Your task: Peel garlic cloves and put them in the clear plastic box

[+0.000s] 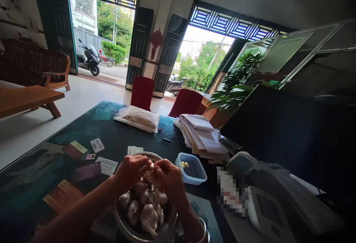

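A metal bowl (pixel 122 222) full of garlic bulbs (pixel 148 215) stands at the near edge of the dark glass-topped table (pixel 116 139). Both hands hover over it, fingertips meeting on one piece of garlic (pixel 151 175). My left hand (pixel 132 170) pinches it from the left and my right hand (pixel 169 180), with a bangle at the wrist, grips it from the right. Just right of the bowl sits a small clear plastic container (pixel 191 168) holding a few peeled cloves (pixel 184 164).
Cards and slips (pixel 97 145) lie under the glass. A white filled bag (pixel 138 118) and a paper stack (pixel 203 133) lie farther back. Two red chairs (pixel 142 91) stand behind the table. A grey machine (pixel 267 194) sits at right, a wooden bench (pixel 27 98) at left.
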Demonstrator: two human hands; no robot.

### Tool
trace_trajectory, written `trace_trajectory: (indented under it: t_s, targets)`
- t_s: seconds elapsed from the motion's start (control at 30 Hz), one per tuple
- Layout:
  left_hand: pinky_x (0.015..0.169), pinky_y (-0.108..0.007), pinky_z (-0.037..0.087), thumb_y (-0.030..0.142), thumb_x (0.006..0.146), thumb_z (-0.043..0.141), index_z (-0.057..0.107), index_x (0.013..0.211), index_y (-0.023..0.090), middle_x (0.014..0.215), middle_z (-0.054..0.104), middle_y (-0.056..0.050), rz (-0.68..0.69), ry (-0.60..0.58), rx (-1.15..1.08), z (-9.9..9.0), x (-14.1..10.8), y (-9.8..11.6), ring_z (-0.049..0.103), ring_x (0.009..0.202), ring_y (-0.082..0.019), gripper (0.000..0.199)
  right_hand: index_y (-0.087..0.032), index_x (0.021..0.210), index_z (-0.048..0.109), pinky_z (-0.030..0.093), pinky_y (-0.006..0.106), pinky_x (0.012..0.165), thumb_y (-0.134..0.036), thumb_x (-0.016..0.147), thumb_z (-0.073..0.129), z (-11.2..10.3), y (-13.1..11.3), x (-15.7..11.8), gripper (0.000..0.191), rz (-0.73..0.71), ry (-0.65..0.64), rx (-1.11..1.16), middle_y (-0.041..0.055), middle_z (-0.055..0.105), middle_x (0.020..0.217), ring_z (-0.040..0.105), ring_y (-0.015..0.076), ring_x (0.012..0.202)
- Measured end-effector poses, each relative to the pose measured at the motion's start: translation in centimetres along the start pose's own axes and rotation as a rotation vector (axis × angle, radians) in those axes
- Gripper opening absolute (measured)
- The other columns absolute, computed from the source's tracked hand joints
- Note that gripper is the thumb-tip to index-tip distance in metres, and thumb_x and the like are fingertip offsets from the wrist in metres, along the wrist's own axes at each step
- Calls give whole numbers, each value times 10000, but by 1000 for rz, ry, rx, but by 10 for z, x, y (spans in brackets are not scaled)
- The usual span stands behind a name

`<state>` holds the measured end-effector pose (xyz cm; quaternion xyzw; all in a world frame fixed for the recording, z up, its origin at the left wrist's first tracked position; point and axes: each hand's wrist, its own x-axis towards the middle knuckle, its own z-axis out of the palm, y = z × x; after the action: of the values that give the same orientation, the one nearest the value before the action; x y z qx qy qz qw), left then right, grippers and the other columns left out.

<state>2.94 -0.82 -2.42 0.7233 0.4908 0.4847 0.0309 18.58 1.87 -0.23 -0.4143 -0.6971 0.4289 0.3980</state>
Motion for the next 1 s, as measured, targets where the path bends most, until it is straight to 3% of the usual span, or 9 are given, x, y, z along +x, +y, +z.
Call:
trace_trajectory:
  t_s: [0.13,0.27,0.53,0.7,0.83,1.0]
  targets:
    - [667,-196,490,216,870,506,662,744,180,774,714,-17,90,47,-3,2,-1,-3,644,678,-107,204,-167,683,587,433,223,532,-242,786,528,1,-3,-1,140,16,-4,6,-4,607,603,543,127,553]
    - [630,-192,488,171,864,493,645,674,153,748,712,-36,94,71,-99,1,-2,-2,639,651,-109,244,-172,689,558,432,221,541,-230,786,510,0,-2,1,122,19,13,20,-12,597,596,539,122,550]
    - [617,-224,496,167,727,651,620,706,142,727,712,-29,-330,26,-464,-8,5,5,647,662,-151,45,-168,702,552,419,224,516,-272,780,503,-3,2,6,139,43,0,22,-2,595,637,542,127,542]
    - [637,-248,514,166,712,647,557,689,149,815,717,-39,-470,62,-685,-12,11,7,664,715,-169,95,-181,691,577,388,235,540,-237,785,483,-6,5,7,144,-39,33,-277,1,605,615,541,142,575]
    - [654,-265,522,172,706,649,549,681,158,884,725,-57,-452,49,-577,-10,12,5,678,756,-189,103,-179,665,593,379,253,564,-236,780,492,-8,3,7,163,-77,41,-468,16,616,621,549,155,594]
    - [629,-220,500,103,655,682,565,625,164,773,733,-16,-311,39,-314,-2,9,-2,678,692,-157,135,-175,629,544,391,246,535,-233,759,507,-9,2,8,147,-41,97,-393,-4,581,559,534,139,531]
